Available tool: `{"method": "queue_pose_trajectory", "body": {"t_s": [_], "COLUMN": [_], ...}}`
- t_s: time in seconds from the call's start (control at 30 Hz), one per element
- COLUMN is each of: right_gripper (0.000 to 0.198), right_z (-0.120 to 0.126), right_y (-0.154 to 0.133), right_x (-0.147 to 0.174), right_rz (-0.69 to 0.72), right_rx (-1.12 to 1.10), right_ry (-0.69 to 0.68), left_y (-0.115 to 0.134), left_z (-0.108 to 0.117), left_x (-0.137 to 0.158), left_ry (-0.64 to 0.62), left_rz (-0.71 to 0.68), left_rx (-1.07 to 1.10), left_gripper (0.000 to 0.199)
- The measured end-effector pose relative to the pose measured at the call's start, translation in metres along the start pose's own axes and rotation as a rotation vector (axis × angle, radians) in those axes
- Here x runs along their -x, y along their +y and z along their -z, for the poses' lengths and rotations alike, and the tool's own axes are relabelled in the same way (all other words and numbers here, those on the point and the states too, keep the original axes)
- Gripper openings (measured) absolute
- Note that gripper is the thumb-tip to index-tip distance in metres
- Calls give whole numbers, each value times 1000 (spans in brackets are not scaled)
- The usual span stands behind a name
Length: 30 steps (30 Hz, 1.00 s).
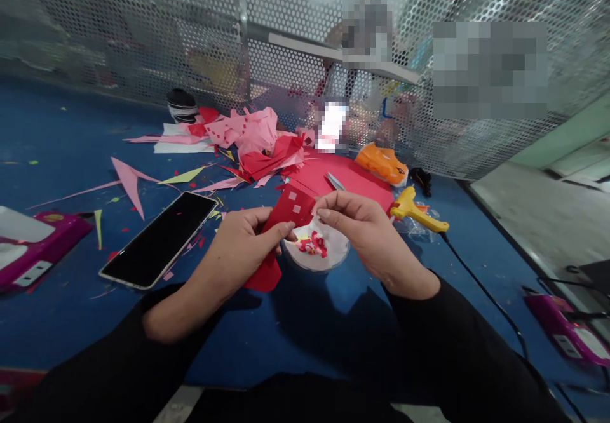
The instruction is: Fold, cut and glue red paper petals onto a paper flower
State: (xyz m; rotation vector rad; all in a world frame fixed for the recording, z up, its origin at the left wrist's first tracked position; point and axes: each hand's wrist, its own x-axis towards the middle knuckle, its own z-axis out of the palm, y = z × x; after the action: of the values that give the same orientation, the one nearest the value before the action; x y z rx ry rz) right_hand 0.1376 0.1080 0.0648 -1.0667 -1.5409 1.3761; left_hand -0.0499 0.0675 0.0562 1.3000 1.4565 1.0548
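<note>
We are wearing black long sleeves. The left sleeve (119, 350) is ending partway along the forearm, leaving a stretch of arm bare above the wrist, while the right sleeve (457, 347) is reaching nearer to the wrist. Both are looking plain and dark, widening from the cuff toward the elbow, with the folds hardly showing. Our left hand (248, 235) and right hand (355, 226) are showing bare, the fingers tapering and the thumbnails catching light. Along the lower edge, more black clothing (286, 402) is appearing; we are not making out whether it is belonging to the same garment.
</note>
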Motion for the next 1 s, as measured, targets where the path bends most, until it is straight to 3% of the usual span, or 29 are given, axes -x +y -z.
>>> {"method": "queue_pose_trajectory", "body": {"t_s": [0.23, 0.33, 0.43, 0.63, 0.73, 0.83, 0.9, 1.0], "right_gripper": [18, 19, 17, 17, 16, 16, 12, 10], "right_z": [-3, -3, -3, -5, -5, -4, -3, -4], "right_y": [3, 5, 5, 6, 8, 10, 11, 10], "right_x": [0, -2, -4, -4, -5, -5, -3, 1], "right_rz": [48, 23, 25, -5, -1, 20, 120, 437], "right_rx": [51, 24, 4, -41, -25, 57, 189, 495], "right_ry": [65, 117, 175, 195, 184, 168, 198, 355], "left_y": [1, -1, -6, -5, 1, 3, 3, 3], "left_z": [-3, -4, -5, -2, -1, -2, -2, -2], "left_x": [-1, -1, -2, 0, 1, 1, 1, 2], "left_ry": [-81, -110, -43, 75, 21, -39, -15, 30], "left_rz": [0, -12, -65, -144, -92, -39, -32, -13], "left_rx": [74, 148, 189, 122, 48, 50, 74, 119], "left_gripper": [20, 39, 50, 24, 5, 8, 10, 12]}}
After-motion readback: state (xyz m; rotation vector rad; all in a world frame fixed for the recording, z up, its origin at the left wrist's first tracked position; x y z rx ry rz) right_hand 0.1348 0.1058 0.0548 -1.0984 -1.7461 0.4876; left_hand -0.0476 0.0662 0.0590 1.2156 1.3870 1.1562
